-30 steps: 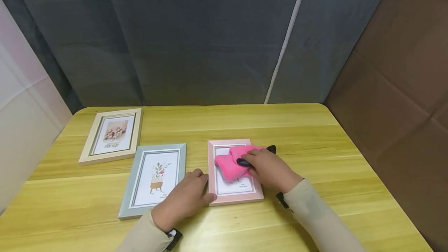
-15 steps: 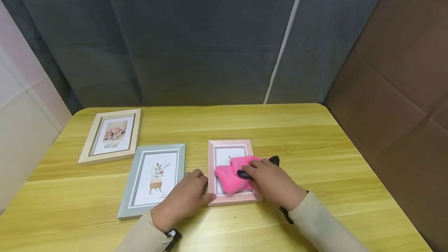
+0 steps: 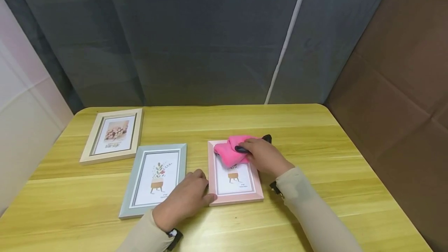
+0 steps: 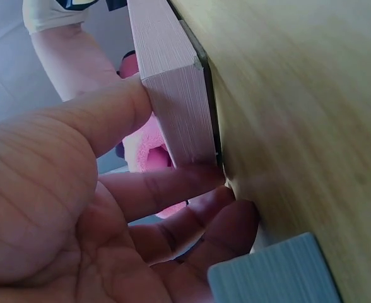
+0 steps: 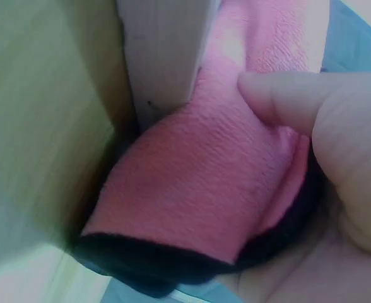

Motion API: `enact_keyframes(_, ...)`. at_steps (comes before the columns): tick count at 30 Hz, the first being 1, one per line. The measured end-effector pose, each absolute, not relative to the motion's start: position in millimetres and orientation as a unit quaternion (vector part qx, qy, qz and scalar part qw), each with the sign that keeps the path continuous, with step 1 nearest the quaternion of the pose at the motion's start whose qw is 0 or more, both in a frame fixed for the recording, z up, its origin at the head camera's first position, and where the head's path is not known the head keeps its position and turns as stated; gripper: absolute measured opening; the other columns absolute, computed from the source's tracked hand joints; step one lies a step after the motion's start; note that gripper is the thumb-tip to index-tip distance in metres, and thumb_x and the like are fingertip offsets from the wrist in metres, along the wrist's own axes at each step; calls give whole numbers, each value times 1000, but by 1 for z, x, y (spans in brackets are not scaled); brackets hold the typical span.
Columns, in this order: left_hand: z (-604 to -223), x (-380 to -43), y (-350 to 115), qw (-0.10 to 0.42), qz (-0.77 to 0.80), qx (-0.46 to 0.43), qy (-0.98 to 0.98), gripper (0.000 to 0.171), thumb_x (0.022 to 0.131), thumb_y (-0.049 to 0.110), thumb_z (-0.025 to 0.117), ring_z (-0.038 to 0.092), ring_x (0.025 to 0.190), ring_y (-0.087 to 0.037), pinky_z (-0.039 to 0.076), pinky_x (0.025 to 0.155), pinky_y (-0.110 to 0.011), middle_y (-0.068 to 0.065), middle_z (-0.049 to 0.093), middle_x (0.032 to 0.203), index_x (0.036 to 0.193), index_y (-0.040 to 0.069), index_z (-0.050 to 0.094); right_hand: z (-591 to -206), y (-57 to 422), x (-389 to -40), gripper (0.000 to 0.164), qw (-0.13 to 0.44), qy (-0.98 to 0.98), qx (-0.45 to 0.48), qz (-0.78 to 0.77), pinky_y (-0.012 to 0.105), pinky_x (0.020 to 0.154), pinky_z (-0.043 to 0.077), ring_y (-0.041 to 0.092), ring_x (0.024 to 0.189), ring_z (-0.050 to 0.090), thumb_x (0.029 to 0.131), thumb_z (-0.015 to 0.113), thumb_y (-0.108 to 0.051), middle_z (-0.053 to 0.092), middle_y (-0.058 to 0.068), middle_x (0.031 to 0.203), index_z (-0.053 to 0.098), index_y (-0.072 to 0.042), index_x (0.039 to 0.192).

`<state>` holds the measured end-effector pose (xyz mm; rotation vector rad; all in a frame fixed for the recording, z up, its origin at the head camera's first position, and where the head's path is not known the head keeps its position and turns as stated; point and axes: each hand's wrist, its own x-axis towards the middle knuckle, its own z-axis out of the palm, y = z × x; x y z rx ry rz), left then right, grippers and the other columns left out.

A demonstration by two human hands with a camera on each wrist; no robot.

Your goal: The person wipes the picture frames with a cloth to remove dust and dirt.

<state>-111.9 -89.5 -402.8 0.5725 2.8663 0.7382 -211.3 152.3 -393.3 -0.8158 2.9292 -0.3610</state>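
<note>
A pink picture frame (image 3: 238, 200) lies flat on the table, its print showing a potted plant on legs. At its near left corner my left hand (image 3: 185, 197) pinches the frame, thumb on the front edge and forefinger along the side, as the left wrist view shows. My right hand (image 3: 266, 158) grips a folded pink cloth (image 3: 229, 154) with black trim and presses it over the far part of the glass. In the right wrist view the cloth (image 5: 179, 183) bunches under the thumb and hangs past the frame's edge (image 5: 163, 57). The fingers beneath the cloth are mostly hidden.
Just left of my left hand lies a light blue picture frame (image 3: 132, 182) with a similar plant print. Farther back on the left is a cream picture frame (image 3: 94, 135). Dark cloth (image 3: 210, 42) hangs behind the wooden table (image 3: 315, 158), and brown cloth (image 3: 395, 73) on the right.
My right hand first drew the cloth toward the near end of the pink frame, then slid it to the far end, uncovering the lower print. My left hand has stayed in place.
</note>
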Motion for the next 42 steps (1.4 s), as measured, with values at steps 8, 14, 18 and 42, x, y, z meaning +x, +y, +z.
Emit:
enact_keyframes(8,-400,-112,-90,53,243,195,949,29,83,27,80,51,84,-26,48,75,-41,-9,58,98,80,0,69,-376,159,-171,36,54,940,-329,-73,44,105,43,28,116,59,91,70,-11,64,10,124,66,-6,127)
enact_keyframes(14,-398,-113,-90,51,238,197,950,30,84,27,80,51,83,-25,48,74,-41,-9,58,98,82,-1,69,-369,162,-140,31,45,932,-356,-40,43,93,51,27,99,62,87,74,-13,66,8,111,68,-8,118)
enact_keyframes(18,-396,-114,-92,48,236,195,951,31,83,27,80,50,83,-25,48,74,-41,-8,57,97,83,-2,69,-370,159,-140,32,31,937,-346,-37,44,95,50,29,106,62,91,71,-11,65,8,117,67,-11,123)
enact_keyframes(42,-399,-111,-92,62,245,203,946,32,84,27,79,50,84,-24,48,73,-42,-9,57,99,86,-4,69,-372,142,-221,27,81,958,-196,-195,36,86,50,19,85,57,94,61,-6,68,2,99,72,-14,118)
